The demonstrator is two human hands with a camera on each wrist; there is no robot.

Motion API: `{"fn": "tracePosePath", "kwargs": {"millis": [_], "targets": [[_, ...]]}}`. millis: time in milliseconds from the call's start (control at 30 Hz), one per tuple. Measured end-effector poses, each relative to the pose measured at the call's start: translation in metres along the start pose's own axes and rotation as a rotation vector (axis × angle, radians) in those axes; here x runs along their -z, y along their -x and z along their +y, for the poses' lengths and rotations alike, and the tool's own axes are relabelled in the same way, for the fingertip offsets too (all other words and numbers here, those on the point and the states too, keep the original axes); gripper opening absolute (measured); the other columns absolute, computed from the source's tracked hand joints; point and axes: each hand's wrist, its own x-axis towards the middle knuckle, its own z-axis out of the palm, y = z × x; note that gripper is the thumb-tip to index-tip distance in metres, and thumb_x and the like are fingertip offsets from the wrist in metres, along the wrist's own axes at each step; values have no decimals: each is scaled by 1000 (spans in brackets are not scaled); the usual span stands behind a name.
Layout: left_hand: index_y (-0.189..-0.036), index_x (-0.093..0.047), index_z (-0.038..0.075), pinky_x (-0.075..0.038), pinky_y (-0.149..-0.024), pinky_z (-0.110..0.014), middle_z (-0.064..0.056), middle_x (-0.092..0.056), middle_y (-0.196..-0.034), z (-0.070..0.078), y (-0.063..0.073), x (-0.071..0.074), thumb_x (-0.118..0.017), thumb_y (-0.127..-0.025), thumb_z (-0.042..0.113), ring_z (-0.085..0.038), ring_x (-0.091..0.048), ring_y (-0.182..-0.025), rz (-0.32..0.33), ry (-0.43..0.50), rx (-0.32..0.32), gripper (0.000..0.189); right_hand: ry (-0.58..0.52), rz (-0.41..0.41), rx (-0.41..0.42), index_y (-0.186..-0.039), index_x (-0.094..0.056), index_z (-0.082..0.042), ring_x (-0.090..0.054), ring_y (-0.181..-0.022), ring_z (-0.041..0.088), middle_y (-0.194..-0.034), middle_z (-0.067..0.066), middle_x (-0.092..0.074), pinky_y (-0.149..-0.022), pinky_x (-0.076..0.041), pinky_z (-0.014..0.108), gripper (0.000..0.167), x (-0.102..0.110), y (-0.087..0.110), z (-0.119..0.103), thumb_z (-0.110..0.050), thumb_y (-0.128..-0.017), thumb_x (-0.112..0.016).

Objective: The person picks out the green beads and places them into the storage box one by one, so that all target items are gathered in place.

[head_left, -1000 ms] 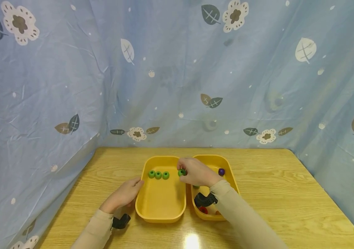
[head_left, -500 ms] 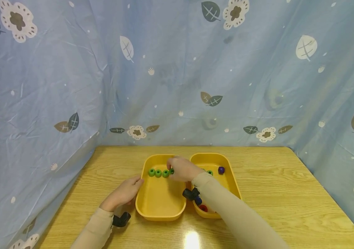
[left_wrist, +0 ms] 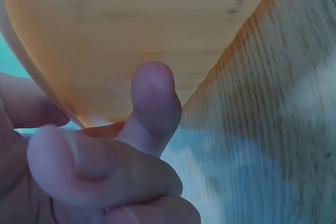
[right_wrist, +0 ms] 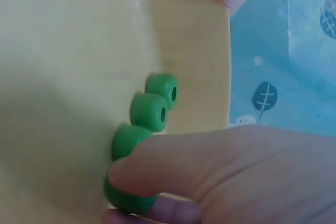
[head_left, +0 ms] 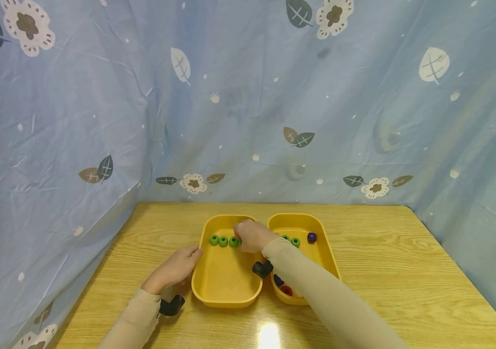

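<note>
My left hand [head_left: 175,266] grips the left rim of the left yellow tray [head_left: 226,276]. In the left wrist view its thumb [left_wrist: 29,100] lies over the rim, with the other fingers outside against the tray wall [left_wrist: 173,19]. Inside that tray, near its far side, my right hand [head_left: 254,236] pinches a green bead [right_wrist: 128,198] between thumb and fingers. This bead stands at the end of a row of green beads: one right beside it [right_wrist: 128,139], then a middle bead [right_wrist: 148,112] and a far bead [right_wrist: 163,88]. Holes show in the last two.
Close on the right stands a second yellow tray [head_left: 315,257]. It holds several green beads [head_left: 295,242], a purple bead [head_left: 312,238], a dark blue bead [head_left: 278,280] and a red bead [head_left: 286,291]. Both trays rest on a wooden table [head_left: 387,271] before a blue patterned curtain [head_left: 248,97].
My right hand has carried the green bead leftward from between the trays and down to the right end of the row. The left hand has kept its place at the rim.
</note>
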Motion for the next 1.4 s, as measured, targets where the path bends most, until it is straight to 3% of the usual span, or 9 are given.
{"fn": "tracePosePath", "kwargs": {"millis": [100, 233, 500, 700, 833, 1000, 1200, 1400], "targets": [[-158, -44, 6, -43, -48, -33, -9, -65, -82, 1, 1, 0, -37, -115, 32, -15, -33, -40, -3, 5, -1, 51, 26, -29, -12, -101, -69, -8, -50, -70, 16, -85, 0, -61, -68, -43, 29, 8, -2, -1, 0, -11, -96, -75], [-158, -45, 7, -43, -47, -33, -8, -67, -86, 1, 1, -1, -38, -115, 32, -15, -35, -39, -2, 8, -8, 50, 9, -34, -19, -106, -70, -8, -55, -76, 17, -94, 3, -67, -72, -48, 30, 13, -2, 0, 1, -9, -94, -76], [-158, -45, 5, -43, -46, -32, -8, -63, -76, 1, -2, 1, -37, -115, 32, -14, -35, -39, -18, -7, -24, 51, -224, 51, 65, -118, -69, -3, -61, -90, 22, -109, 14, -69, -85, -54, 40, 26, 13, 14, 9, -12, -95, -75], [-157, -45, 6, -43, -47, -32, -8, -68, -89, 3, -4, 0, -38, -115, 33, -15, -35, -40, 1, -15, -9, 51, -352, 135, 100, -119, -68, -2, -66, -94, 24, -113, 15, -69, -87, -56, 41, 26, 21, 36, 14, -10, -95, -74], [-157, -45, 6, -44, -46, -33, -9, -70, -100, 2, -4, 0, -39, -115, 33, -15, -36, -39, 4, -4, -8, 51, -364, 191, 118, -116, -69, -6, -68, -97, 26, -113, 11, -70, -88, -57, 39, 23, 26, 55, 16, -11, -95, -75], [-158, -44, 8, -43, -46, -32, -9, -70, -95, -1, -3, 0, -37, -115, 33, -15, -34, -39, -10, 0, -13, 50, -407, 232, 120, -117, -68, -10, -66, -95, 21, -113, 4, -68, -85, -56, 33, 23, 29, 77, 23, -14, -96, -76], [-160, -42, 8, -42, -46, -32, -8, -69, -92, -1, -3, -1, -37, -115, 34, -14, -33, -40, -12, 8, -15, 52, -485, 264, 71, -120, -67, -13, -64, -94, 16, -114, 6, -68, -80, -56, 30, 25, 30, 101, 33, -18, -97, -75], [-161, -40, 9, -42, -47, -32, -8, -64, -77, -3, -3, 0, -36, -115, 34, -14, -31, -39, -29, 10, -12, 52, -502, 324, 20, -123, -67, -11, -66, -96, 18, -113, 5, -69, -80, -56, 31, 29, 33, 119, 44, -19, -97, -76]]}}
